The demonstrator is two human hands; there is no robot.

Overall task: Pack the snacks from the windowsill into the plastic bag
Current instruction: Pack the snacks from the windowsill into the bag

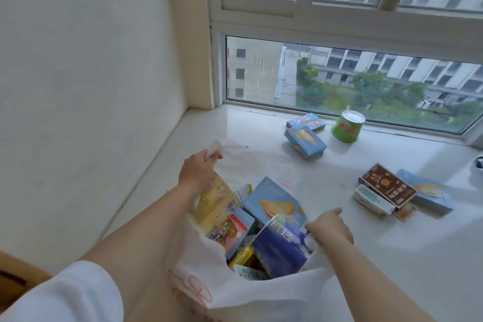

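On white windowsill, near corner wall: plastic bag stood open, packed with snack boxes. Left hand pinched bag handle, grip closed on it. Right hand at bag's right rim; grip state could not be told. Unpacked: blue boxes, green cup beside window edge, box pile right. Bare sill between.
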